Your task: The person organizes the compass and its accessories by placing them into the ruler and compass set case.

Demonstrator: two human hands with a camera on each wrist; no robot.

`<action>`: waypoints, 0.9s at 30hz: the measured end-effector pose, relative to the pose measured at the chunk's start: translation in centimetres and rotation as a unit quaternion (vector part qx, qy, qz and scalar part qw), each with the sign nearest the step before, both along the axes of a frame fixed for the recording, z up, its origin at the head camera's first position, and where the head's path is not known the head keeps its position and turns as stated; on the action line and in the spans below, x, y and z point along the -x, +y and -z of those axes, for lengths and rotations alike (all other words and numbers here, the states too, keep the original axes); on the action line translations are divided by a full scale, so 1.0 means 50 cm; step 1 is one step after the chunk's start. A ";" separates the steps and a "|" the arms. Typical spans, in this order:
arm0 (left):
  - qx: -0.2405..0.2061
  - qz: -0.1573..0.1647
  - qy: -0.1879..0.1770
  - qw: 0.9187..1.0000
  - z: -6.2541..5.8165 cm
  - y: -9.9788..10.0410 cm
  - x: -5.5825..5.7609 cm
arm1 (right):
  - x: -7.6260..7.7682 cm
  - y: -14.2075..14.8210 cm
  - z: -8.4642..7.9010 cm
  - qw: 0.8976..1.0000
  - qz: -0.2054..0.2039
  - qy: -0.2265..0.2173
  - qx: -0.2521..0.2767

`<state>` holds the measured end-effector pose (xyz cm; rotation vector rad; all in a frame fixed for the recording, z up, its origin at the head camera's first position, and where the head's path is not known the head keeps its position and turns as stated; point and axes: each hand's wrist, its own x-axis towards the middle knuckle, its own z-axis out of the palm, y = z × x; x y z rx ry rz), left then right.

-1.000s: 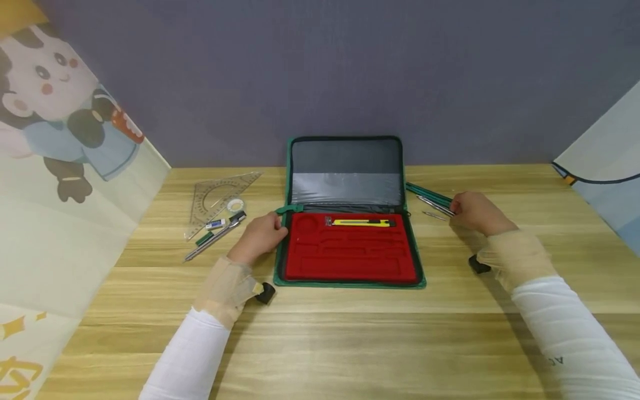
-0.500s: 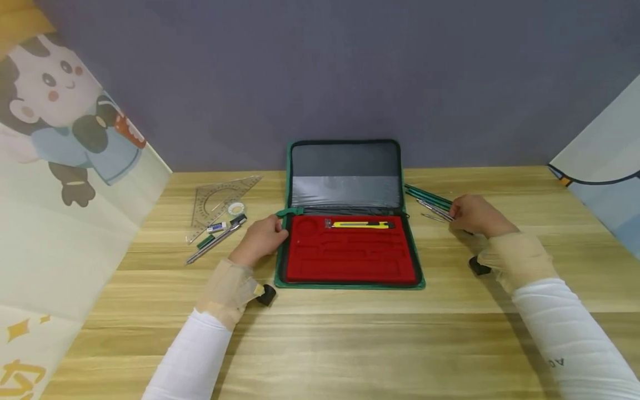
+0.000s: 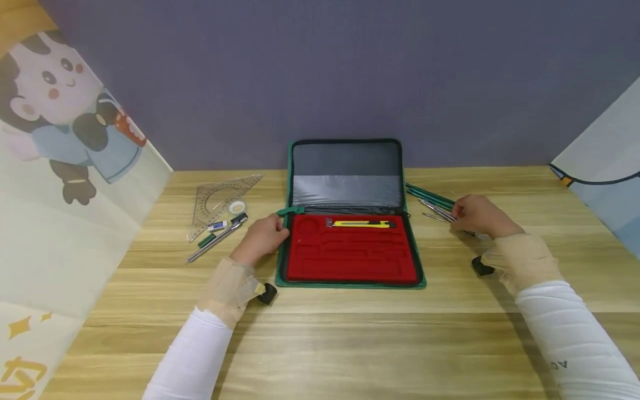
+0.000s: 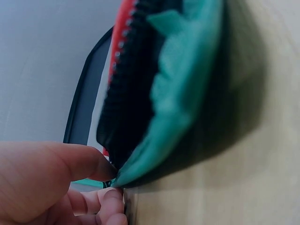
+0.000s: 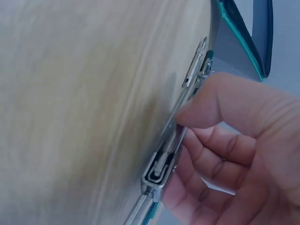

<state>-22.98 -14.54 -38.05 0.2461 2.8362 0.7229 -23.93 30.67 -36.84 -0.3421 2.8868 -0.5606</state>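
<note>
An open green zip case point(image 3: 350, 285) lies mid-table with its lid raised. In its red moulded tray point(image 3: 312, 272) sits a yellow utility knife point(image 3: 362, 224). My left hand point(image 3: 262, 236) pinches the case's left edge near the hinge; the left wrist view has thumb and fingers at the green fabric point(image 4: 176, 108) beside the zip. To the right of the case, my right hand point(image 3: 482, 215) pinches a slim silver metal drawing instrument point(image 5: 157, 176) with thumb and fingertips, low over the table. Green pencils point(image 3: 432, 195) and a small metal piece point(image 3: 433, 216) lie beside those fingers.
Left of the case lie a clear set square point(image 3: 200, 208), a white tape roll point(image 3: 237, 208), an eraser point(image 3: 217, 226), a small green piece point(image 3: 206, 240) and a silver compass point(image 3: 215, 244). A grey partition point(image 3: 345, 83) stands behind the table.
The right hand has shifted slightly, and more of the metal instrument shows below its fingers. The left hand stays at the case edge. The head view has tilted a little.
</note>
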 end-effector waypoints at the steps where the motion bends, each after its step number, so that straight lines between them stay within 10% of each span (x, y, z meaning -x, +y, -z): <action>1: 0.001 0.000 0.000 1.000 0.000 0.000 0.000 | -0.001 -0.001 -0.001 1.000 0.001 -0.002 0.001; 27: -0.012 0.000 -0.006 1.000 0.001 -0.002 -0.001 | -0.032 -0.060 -0.037 0.997 -0.066 0.011 0.024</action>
